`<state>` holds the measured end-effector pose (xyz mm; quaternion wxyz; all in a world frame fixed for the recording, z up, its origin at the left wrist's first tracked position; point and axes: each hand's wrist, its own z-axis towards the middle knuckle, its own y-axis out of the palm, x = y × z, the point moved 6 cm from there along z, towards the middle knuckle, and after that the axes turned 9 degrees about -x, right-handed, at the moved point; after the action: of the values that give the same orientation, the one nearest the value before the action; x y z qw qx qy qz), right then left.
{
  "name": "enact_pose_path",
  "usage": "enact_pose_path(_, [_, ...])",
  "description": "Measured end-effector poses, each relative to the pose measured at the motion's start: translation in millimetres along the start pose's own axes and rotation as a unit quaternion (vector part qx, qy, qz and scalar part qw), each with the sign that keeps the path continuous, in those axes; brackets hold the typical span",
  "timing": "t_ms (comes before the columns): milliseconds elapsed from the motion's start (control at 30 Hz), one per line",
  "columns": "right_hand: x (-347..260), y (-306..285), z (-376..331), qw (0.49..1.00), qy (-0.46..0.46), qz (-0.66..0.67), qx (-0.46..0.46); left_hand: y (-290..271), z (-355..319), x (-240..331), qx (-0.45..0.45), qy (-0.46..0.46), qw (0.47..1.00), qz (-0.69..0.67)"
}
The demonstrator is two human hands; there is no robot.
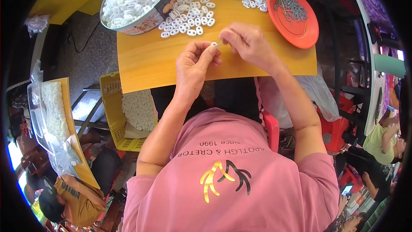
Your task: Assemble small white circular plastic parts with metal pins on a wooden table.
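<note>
Just below the loose pile of white rings (189,15) on the yellow surface (146,60), the left hand (193,66) pinches one small white ring (213,44) betw. thumb & forefinger, while the right hand (249,43) has its fingers pressed together on what looks like a thin metal pin at that ring. Likely risk: ring or pin slips from the pinch & drops off the near edge, which runs right under the wrists. Open room lies left of the pile; the metal bowl (141,21) & orange plate (296,25) w/ pins crowd the far side.
</note>
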<state>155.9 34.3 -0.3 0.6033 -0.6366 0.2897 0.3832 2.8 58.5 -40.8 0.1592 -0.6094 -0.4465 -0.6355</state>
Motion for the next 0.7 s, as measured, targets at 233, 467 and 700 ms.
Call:
enact_pose_path(233, [5.2, -0.7, 28.9, 0.957, -0.145, -0.218, 0.124, -9.0, -2.2, 4.0, 0.017, 0.012, 0.999, -0.03])
enact_pose_path(467, [4.0, -6.7, 14.2, 0.949, -0.065, -0.289, 0.107, -11.3, -1.9, 3.2, 0.004, 0.007, 0.998, -0.062])
enact_pose_path(700, [18.2, -20.4, 12.3, 0.98, -0.017, -0.177, 0.088, -9.2, -1.0, 3.7, 0.002, 0.005, 0.998, -0.057])
